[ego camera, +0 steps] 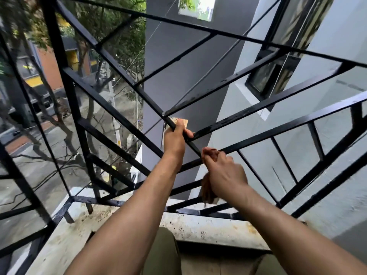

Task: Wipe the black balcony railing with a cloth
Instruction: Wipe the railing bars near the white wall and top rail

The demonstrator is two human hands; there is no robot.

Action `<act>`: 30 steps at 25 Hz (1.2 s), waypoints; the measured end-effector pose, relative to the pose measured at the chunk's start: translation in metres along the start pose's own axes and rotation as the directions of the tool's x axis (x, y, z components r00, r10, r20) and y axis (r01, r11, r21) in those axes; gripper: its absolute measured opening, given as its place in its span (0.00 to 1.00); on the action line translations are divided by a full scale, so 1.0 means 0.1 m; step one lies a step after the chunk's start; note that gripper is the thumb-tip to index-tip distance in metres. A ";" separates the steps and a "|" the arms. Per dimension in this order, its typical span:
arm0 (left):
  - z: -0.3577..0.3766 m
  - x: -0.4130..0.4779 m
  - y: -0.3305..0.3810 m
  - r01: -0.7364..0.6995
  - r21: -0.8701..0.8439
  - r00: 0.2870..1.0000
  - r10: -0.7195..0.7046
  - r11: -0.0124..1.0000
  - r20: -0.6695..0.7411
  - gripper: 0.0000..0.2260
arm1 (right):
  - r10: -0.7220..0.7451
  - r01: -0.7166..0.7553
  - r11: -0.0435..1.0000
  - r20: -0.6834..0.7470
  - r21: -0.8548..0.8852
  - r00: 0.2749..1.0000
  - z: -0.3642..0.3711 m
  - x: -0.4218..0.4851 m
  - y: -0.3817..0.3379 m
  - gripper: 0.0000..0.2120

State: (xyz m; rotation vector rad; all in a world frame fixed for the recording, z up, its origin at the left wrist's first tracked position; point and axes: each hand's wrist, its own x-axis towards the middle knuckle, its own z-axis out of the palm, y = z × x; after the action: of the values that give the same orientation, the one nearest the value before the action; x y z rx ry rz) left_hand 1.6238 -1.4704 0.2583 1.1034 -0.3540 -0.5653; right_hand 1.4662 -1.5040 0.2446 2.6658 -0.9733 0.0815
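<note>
A stained concrete ledge (208, 223) runs along the bottom, dirtiest toward its left corner. Beyond it rises a dark grey pillar (178, 66). The pale wall (248, 108) to the pillar's right bears a black-framed window (264, 76). To the left, leafy trees (127, 42) overhang a street (29, 161) below, backed by a brick-red building (49, 66). Olive trousers (164, 255) show at the bottom edge.

Room — we find open gaps between railing (111, 111) bars | blocked — left hand (174, 138), right hand (224, 169) with cloth (207, 188) on middle bars

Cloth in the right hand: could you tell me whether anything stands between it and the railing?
Nothing visible does. The right hand grips the cloth right at the railing; the left hand grips the railing beside it, clear of the cloth.
</note>
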 end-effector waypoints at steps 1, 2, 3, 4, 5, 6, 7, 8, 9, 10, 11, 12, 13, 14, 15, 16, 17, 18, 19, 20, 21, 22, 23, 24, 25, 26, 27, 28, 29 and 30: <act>0.01 -0.04 0.02 0.016 -0.015 1.000 -0.016 1.000 -0.005 0.22 | 0.046 -0.047 0.998 0.021 0.035 0.999 -0.13 0.14 -0.08 0.18; 0.03 -0.06 0.06 0.030 -0.040 0.999 -0.030 0.999 -0.009 0.21 | 0.101 -0.105 0.993 0.079 0.050 0.992 -0.24 0.28 -0.17 0.17; 0.05 -0.08 0.07 0.038 -0.057 0.999 -0.039 0.998 -0.015 0.21 | 0.132 -0.140 0.988 0.122 0.067 0.984 -0.36 0.30 -0.24 0.17; 0.05 -0.11 0.08 0.041 -0.054 0.999 -0.042 0.998 -0.020 0.20 | 0.145 -0.162 0.980 0.145 0.113 0.979 -0.38 0.26 -0.29 0.17; 0.04 -0.13 0.08 0.046 -0.056 0.999 -0.047 0.997 -0.016 0.19 | 0.142 -0.172 0.970 0.178 0.171 0.974 -0.34 0.13 -0.29 0.17; 0.03 -0.14 0.08 0.045 -0.070 0.999 -0.046 0.997 -0.012 0.18 | 0.128 -0.185 0.958 0.248 0.221 0.960 -0.27 -0.08 -0.25 0.15; 0.01 -0.14 0.08 0.042 -0.083 0.999 -0.042 0.996 -0.006 0.17 | 0.116 -0.201 0.948 0.320 0.246 0.940 -0.20 -0.30 -0.20 0.14; 0.00 -0.13 0.06 0.046 -0.084 0.999 -0.046 0.995 -0.001 0.16 | 0.117 -0.220 0.939 0.358 0.263 0.926 -0.16 -0.50 -0.13 0.14; -0.01 -0.14 0.04 0.054 -0.075 0.999 -0.054 0.996 0.001 0.16 | 0.132 -0.247 0.916 0.347 0.314 0.928 -0.16 -0.65 -0.07 0.15; 0.01 -0.13 0.03 0.057 -0.078 0.998 -0.057 0.995 -0.002 0.16 | 0.159 -0.255 0.886 0.262 0.388 0.952 -0.22 -0.67 0.02 0.15; 0.02 -0.13 0.04 0.055 -0.074 0.998 -0.056 0.996 -0.006 0.17 | 0.187 -0.225 0.856 0.127 0.466 0.974 -0.34 -0.60 0.11 0.16; 0.02 -0.12 0.05 0.059 -0.057 0.998 -0.059 0.997 -0.012 0.19 | 0.204 -0.146 0.860 -0.067 0.489 0.977 -0.49 -0.48 0.22 0.18; 0.02 -0.12 0.06 0.060 -0.028 0.998 -0.060 0.998 -0.022 0.20 | 0.219 -0.088 0.910 -0.288 0.405 0.932 -0.68 -0.34 0.36 0.25; 0.02 -0.11 0.06 0.056 0.005 0.998 -0.055 0.998 -0.034 0.20 | 0.212 -0.099 0.964 -0.482 0.248 0.850 -0.90 -0.17 0.53 0.30; 0.01 -0.13 0.08 0.039 0.054 0.998 -0.036 0.998 -0.052 0.19 | 0.188 -0.153 0.982 -0.596 0.110 0.781 -1.10 0.00 0.72 0.33; -0.01 -0.14 0.10 0.019 0.147 0.996 -0.005 0.989 -0.094 0.17 | 0.176 -0.211 0.977 -0.615 0.016 0.768 -1.24 0.14 0.86 0.32; -0.04 -0.18 0.11 -0.001 0.265 0.986 0.044 0.964 -0.159 0.16 | 0.176 -0.267 0.960 -0.559 -0.085 0.810 -1.31 0.25 0.93 0.30; -0.07 -0.20 0.10 -0.023 0.362 0.967 0.114 0.932 -0.230 0.15 | 0.151 -0.281 0.934 -0.469 -0.220 0.870 -1.29 0.37 0.90 0.27; -0.09 -0.26 0.08 -0.053 0.409 0.944 0.179 0.911 -0.278 0.15 | 0.085 -0.208 0.922 -0.356 -0.325 0.931 -1.23 0.47 0.75 0.23; -0.10 -0.31 0.07 -0.086 0.407 0.926 0.223 0.910 -0.303 0.16 | 0.031 -0.125 0.921 -0.250 -0.369 0.968 -1.14 0.54 0.51 0.20; -0.10 -0.35 0.08 -0.127 0.394 0.910 0.265 0.910 -0.320 0.16 | -0.031 -0.030 0.940 -0.172 -0.340 0.985 -1.03 0.58 0.22 0.17; -0.14 -0.35 0.06 -0.206 0.406 0.869 0.357 0.890 -0.342 0.15 | -0.115 0.078 0.956 -0.119 -0.283 0.986 -0.88 0.61 -0.08 0.16; -0.19 -0.37 0.08 -0.329 0.446 0.803 0.495 0.832 -0.332 0.12 | -0.176 0.153 0.964 -0.092 -0.218 0.980 -0.73 0.60 -0.33 0.17; -0.24 -0.39 0.10 -0.469 0.490 0.727 0.636 0.735 -0.259 0.09 | -0.221 0.206 0.967 -0.090 -0.153 0.971 -0.66 0.56 -0.48 0.19; -0.25 -0.41 0.16 -0.597 0.510 0.661 0.740 0.620 -0.126 0.06 | -0.285 0.268 0.953 -0.117 -0.144 0.951 -0.68 0.52 -0.48 0.21; -0.21 -0.43 0.20 -0.683 0.515 0.623 0.781 0.518 0.042 0.05 | -0.362 0.340 0.929 -0.159 -0.146 0.919 -0.75 0.45 -0.36 0.23; -0.14 -0.45 0.25 -0.728 0.519 0.617 0.759 0.448 0.211 0.06 | -0.393 0.364 0.916 -0.198 -0.168 0.898 -0.85 0.41 -0.13 0.24; -0.03 -0.44 0.27 -0.740 0.530 0.632 0.696 0.413 0.341 0.09 | -0.372 0.337 0.922 -0.201 -0.189 0.906 -1.01 0.42 0.24 0.23; 0.09 -0.44 0.27 -0.727 0.556 0.667 0.607 0.403 0.432 0.13 | -0.288 0.238 0.939 -0.192 -0.247 0.938 -1.24 0.44 0.62 0.20; 0.21 -0.41 0.26 -0.708 0.589 0.696 0.531 0.390 0.484 0.18 | -0.140 0.070 0.945 -0.200 -0.320 0.970 -1.48 0.45 1.01 0.19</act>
State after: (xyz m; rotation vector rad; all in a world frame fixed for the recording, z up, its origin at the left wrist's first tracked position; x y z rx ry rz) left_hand 1.5858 -1.4530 0.2912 1.5711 -1.2469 0.2212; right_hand 1.4443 -1.5608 0.4193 2.3532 -0.7061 0.1799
